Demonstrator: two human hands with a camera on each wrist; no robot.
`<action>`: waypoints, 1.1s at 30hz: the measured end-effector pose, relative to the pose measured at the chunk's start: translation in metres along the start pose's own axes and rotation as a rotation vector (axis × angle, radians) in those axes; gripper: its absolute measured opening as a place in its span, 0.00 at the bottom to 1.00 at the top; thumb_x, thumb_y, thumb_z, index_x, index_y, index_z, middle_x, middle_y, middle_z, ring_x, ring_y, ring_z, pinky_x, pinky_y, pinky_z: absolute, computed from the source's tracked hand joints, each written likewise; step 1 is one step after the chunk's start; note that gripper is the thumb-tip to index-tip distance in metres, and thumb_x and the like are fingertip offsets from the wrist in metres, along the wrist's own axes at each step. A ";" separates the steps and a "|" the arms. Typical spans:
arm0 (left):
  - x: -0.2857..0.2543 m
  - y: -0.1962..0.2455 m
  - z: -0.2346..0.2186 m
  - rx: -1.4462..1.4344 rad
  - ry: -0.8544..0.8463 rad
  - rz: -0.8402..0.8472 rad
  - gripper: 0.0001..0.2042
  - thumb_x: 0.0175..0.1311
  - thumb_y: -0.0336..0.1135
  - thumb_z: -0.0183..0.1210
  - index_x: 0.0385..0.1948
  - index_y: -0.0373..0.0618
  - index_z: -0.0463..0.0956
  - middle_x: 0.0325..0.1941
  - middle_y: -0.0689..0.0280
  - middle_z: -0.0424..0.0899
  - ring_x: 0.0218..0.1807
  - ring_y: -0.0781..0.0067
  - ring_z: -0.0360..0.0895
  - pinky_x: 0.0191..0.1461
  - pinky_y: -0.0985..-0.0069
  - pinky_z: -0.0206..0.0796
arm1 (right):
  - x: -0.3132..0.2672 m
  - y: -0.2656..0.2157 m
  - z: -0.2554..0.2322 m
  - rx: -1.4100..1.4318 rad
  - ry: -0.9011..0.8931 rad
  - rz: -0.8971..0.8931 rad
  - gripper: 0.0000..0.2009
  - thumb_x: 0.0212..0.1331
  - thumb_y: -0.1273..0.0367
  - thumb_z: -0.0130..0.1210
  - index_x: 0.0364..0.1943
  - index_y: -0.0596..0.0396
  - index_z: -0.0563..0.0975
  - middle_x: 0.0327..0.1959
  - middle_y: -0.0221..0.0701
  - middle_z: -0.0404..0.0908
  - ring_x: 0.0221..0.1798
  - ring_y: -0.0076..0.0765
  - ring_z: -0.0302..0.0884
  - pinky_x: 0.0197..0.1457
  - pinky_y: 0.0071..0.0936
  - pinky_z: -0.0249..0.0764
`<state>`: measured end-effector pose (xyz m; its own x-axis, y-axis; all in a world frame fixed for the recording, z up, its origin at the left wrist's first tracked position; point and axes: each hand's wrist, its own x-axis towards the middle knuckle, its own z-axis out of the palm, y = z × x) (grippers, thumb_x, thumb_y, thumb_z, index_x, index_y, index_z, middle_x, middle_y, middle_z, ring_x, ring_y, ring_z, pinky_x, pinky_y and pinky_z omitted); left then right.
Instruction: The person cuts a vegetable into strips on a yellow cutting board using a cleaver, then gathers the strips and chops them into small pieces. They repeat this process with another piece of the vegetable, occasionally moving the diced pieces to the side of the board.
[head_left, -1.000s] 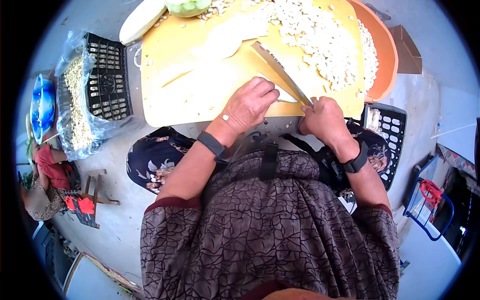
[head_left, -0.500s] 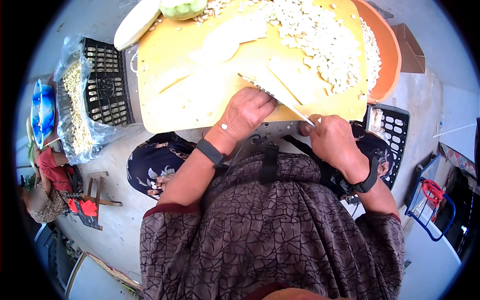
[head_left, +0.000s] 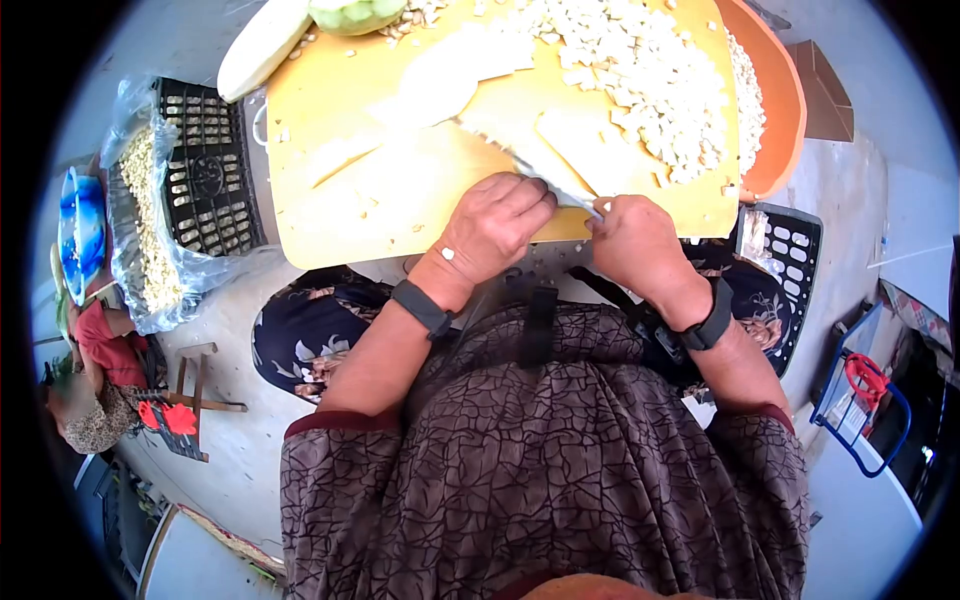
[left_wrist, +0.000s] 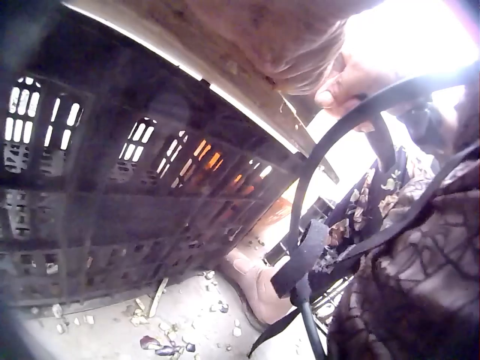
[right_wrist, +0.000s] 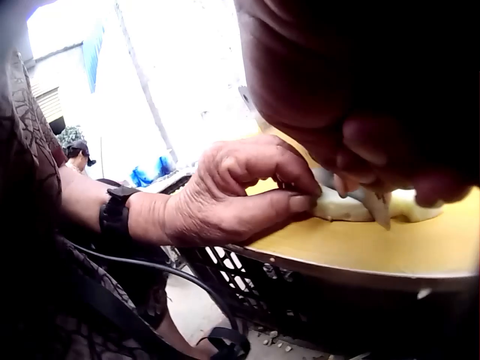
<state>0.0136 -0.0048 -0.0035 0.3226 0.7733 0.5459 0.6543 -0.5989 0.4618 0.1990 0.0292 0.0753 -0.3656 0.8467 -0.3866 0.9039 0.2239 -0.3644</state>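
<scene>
On the yellow board [head_left: 340,215], close to its near edge, the left hand [head_left: 495,225] curls its fingers beside the knife [head_left: 540,165]. The right hand [head_left: 645,250] grips the knife's handle end, its blade slanting away to the upper left. From the right wrist, the left hand [right_wrist: 244,191] pinches the end of a pale vegetable piece [right_wrist: 341,210], with the blade tip [right_wrist: 379,211] against it. Dark and close, the right hand [right_wrist: 322,90] fills the top of that view. A left wrist view shows part of the left hand [left_wrist: 277,37] above the board's underside.
Diced pale pieces [head_left: 650,85] are heaped at the board's right, beside an orange basin [head_left: 785,110]. Whole vegetables [head_left: 262,48] lie at the upper left. Black crates [head_left: 205,170] stand both sides; a bag of pieces [head_left: 150,225] is left. Another person [head_left: 95,400] sits far left.
The knife has swung in beside the left hand's fingers, and the right hand has shifted slightly up and left since half a second ago. A long pale strip now lies right of the blade.
</scene>
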 end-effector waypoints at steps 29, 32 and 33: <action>-0.002 -0.001 -0.001 0.070 0.036 0.037 0.08 0.46 0.24 0.61 0.31 0.40 0.81 0.32 0.64 0.80 0.35 0.64 0.79 0.43 0.70 0.73 | 0.004 -0.016 -0.012 0.042 -0.143 0.028 0.08 0.54 0.72 0.59 0.28 0.67 0.81 0.28 0.54 0.82 0.37 0.60 0.82 0.45 0.45 0.78; -0.001 -0.003 0.000 0.048 0.026 0.031 0.08 0.46 0.23 0.62 0.31 0.40 0.82 0.33 0.64 0.81 0.37 0.63 0.80 0.44 0.69 0.73 | 0.005 -0.007 -0.006 0.128 -0.083 0.089 0.09 0.54 0.69 0.60 0.28 0.65 0.82 0.29 0.53 0.82 0.38 0.59 0.82 0.45 0.43 0.78; -0.001 -0.003 0.001 0.044 0.020 0.031 0.08 0.46 0.23 0.62 0.31 0.40 0.81 0.34 0.64 0.82 0.37 0.63 0.80 0.44 0.69 0.73 | 0.006 -0.001 -0.001 0.148 -0.067 0.105 0.10 0.56 0.68 0.61 0.28 0.65 0.82 0.29 0.53 0.82 0.38 0.59 0.82 0.45 0.43 0.78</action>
<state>0.0117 -0.0033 -0.0061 0.3295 0.7501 0.5734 0.6740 -0.6122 0.4135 0.1960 0.0340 0.0743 -0.2896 0.8266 -0.4826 0.8970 0.0585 -0.4381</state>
